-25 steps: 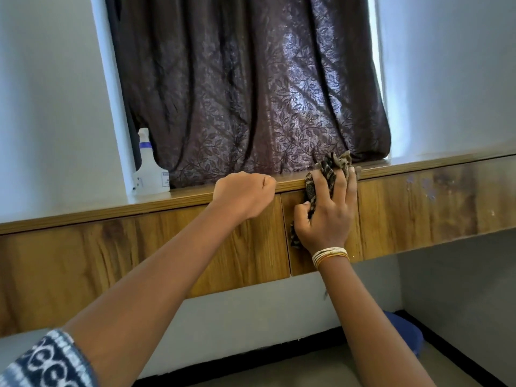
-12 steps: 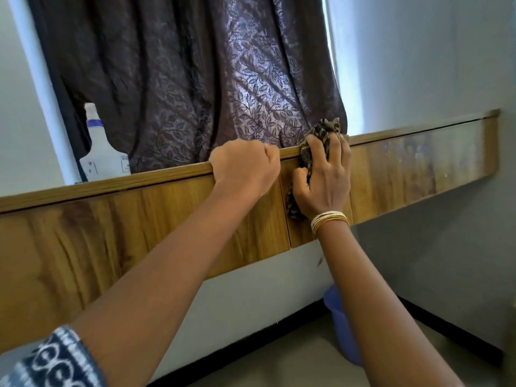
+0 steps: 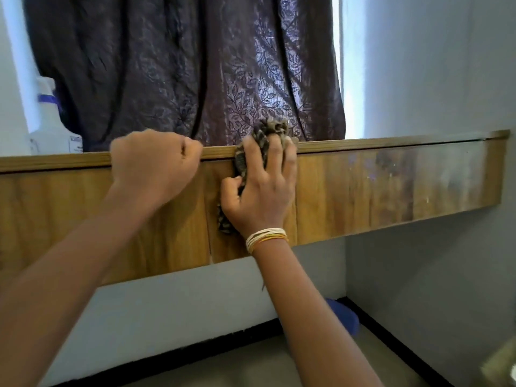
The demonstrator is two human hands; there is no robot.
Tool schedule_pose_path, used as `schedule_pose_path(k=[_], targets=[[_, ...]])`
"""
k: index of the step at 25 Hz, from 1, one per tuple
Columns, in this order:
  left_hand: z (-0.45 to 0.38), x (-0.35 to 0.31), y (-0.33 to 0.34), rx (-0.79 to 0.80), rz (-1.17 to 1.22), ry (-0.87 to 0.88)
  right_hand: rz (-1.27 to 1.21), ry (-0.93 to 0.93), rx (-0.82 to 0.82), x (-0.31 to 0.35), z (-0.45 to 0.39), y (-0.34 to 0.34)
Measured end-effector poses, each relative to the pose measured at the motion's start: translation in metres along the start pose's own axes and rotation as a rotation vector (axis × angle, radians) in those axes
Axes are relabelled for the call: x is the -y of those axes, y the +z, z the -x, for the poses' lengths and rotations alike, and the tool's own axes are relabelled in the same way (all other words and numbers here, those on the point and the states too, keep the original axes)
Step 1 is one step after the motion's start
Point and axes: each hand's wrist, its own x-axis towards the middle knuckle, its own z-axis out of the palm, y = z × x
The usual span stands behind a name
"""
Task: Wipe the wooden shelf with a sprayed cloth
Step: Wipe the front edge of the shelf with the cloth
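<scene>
1. The wooden shelf [image 3: 391,180] runs across the middle of the frame, its brown grain front dull and smudged toward the right.
2. The right hand [image 3: 261,191] presses a crumpled, dark patterned cloth [image 3: 268,129] against the shelf's front and top edge at centre, fingers spread, thumb tucked into the fabric.
3. The left hand [image 3: 155,163], fingers curled, rests on the top edge just left of it.
4. A white spray bottle [image 3: 53,127] stands at the left.

Left hand [image 3: 155,166] fisted; right hand [image 3: 261,191] spread flat.
</scene>
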Motion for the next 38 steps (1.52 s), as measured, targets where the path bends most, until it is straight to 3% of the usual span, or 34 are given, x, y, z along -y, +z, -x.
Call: schedule_pose_path(k=[4,7,10,14,18,20,23,24,25,27,29,30,32,35,38], targets=[[-0.007,0.006,0.012,0.115,-0.102,-0.064,-0.040,-0.123,0.075,-0.022,-0.003,-0.007],[-0.010,-0.022,0.015,0.108,-0.128,-0.066,-0.070,-0.219,0.143,-0.046,-0.005,-0.015],[-0.012,-0.084,0.009,0.071,-0.055,0.035,-0.078,-0.241,0.171,-0.089,-0.010,-0.029],[-0.034,-0.163,0.024,0.144,0.017,0.297,0.017,-0.179,0.140,-0.177,-0.026,-0.049],[-0.039,-0.173,0.032,0.183,0.061,0.281,0.113,0.015,0.136,-0.275,-0.032,-0.075],[-0.039,-0.171,0.029,0.181,0.079,0.262,0.102,0.194,0.112,-0.292,-0.034,-0.081],[-0.041,-0.176,0.024,0.195,0.102,0.210,0.084,0.659,0.038,-0.237,-0.050,-0.066],[-0.041,-0.178,0.024,0.201,0.097,0.205,0.050,0.691,0.048,-0.208,-0.053,-0.061],[-0.040,-0.178,0.024,0.203,0.084,0.205,0.006,0.610,0.076,-0.184,-0.051,-0.058],[-0.037,-0.177,0.024,0.200,0.054,0.198,-0.045,0.177,0.182,-0.170,-0.029,-0.055],[-0.039,-0.179,0.022,0.217,0.045,0.195,-0.057,-0.228,0.218,-0.203,-0.019,-0.056],[-0.040,-0.181,0.020,0.240,0.056,0.195,-0.052,-0.310,0.201,-0.226,-0.021,-0.058],[-0.040,-0.181,0.014,0.289,0.090,0.194,0.001,-0.165,0.147,-0.264,-0.023,-0.063],[-0.039,-0.180,0.009,0.312,0.123,0.192,0.019,0.277,0.071,-0.296,-0.012,-0.072],[-0.040,-0.184,0.012,0.320,0.088,0.183,-0.029,0.700,-0.047,-0.282,-0.017,-0.067]])
